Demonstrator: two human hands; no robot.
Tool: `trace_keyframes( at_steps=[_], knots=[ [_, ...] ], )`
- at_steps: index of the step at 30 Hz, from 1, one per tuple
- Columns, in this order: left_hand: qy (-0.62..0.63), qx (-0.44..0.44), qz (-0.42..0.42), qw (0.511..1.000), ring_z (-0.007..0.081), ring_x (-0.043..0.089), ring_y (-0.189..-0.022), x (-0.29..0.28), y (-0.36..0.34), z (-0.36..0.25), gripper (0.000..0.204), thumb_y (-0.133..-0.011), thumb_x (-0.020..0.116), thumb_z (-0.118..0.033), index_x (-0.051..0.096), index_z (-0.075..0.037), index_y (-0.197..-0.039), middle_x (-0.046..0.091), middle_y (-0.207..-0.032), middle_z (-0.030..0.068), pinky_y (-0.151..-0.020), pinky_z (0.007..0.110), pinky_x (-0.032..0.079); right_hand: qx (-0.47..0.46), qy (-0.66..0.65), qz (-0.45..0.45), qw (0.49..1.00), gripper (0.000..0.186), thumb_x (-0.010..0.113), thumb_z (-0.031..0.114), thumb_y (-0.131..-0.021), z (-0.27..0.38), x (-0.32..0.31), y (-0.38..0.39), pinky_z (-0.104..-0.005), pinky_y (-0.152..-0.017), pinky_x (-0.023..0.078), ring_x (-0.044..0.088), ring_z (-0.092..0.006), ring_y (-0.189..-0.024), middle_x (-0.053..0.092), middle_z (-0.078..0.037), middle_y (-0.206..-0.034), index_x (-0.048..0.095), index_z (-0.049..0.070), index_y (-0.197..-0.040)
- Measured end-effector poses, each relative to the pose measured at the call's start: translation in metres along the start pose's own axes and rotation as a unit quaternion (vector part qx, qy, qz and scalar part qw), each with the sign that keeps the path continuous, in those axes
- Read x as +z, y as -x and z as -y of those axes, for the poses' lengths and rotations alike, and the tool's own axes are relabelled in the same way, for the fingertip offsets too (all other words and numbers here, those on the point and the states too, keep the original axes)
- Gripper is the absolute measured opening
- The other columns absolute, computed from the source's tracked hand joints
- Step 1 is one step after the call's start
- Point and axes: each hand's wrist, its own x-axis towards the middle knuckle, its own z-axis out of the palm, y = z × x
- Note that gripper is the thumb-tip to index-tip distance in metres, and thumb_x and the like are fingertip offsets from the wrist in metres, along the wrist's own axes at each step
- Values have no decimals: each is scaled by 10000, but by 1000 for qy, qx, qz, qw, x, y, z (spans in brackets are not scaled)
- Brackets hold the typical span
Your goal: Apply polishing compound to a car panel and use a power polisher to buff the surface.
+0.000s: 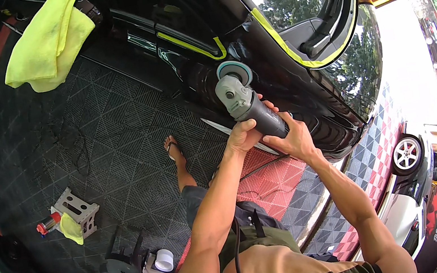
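Both my hands are closed round a polisher (244,100) with a grey head, a dark body and a round backing pad with a blue edge. My left hand (243,136) grips the body just behind the head. Farther back, my right hand (291,135) wraps round the rear of the body. The pad lies against or very close to the glossy black panel of a car (279,87); I cannot tell which. Yellow-green masking tape (279,41) edges the car's window, and another strip (190,45) runs along the trim beside the pad.
A yellow towel (46,43) hangs at the upper left. On the tiled floor (116,107) stand a grey step stool (78,210) with a yellow cloth and red bottle, and a stand with a white roll (164,260). A cord (239,259) runs over me. Another car (407,155) stands right.
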Motion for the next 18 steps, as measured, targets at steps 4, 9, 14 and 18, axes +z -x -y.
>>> trace_keyframes(
  at_steps=[4, 9, 14, 18],
  knots=[
    [17, -15, 18, 1000, 317, 562, -1197, -3, -2, -6, 773, -676, 851, -187, 461, -151, -1343, 572, -1191, 117, -1084, 510, 441, -5, 1, -25, 1000, 758, 833, 498, -699, 8, 4, 0, -412, -755, 565, 723, -358, -828, 707, -227, -913, 588, -27, -1188],
    [2, -36, 22, 999, 314, 568, -1187, 8, -6, -5, 776, -667, 856, -178, 463, -148, -1335, 576, -1181, 116, -1070, 509, 454, 11, -13, -20, 1000, 786, 837, 487, -696, 4, -4, 5, -400, -765, 558, 723, -347, -846, 706, -213, -931, 578, -27, -1230],
    [-24, -35, 44, 998, 316, 577, -1181, 23, -20, -6, 772, -673, 853, -166, 459, -140, -1337, 586, -1169, 115, -1065, 506, 460, -5, -24, -44, 999, 764, 839, 458, -694, 9, -20, 6, -399, -776, 553, 723, -344, -858, 708, -208, -938, 576, -29, -1220],
    [-16, -36, 62, 997, 309, 576, -1184, 27, -24, -10, 771, -682, 851, -173, 454, -134, -1342, 589, -1175, 117, -1063, 500, 462, -1, -21, -53, 998, 739, 837, 435, -695, 14, -21, 3, -394, -783, 551, 725, -343, -872, 710, -213, -942, 576, -27, -1210]
  ],
)
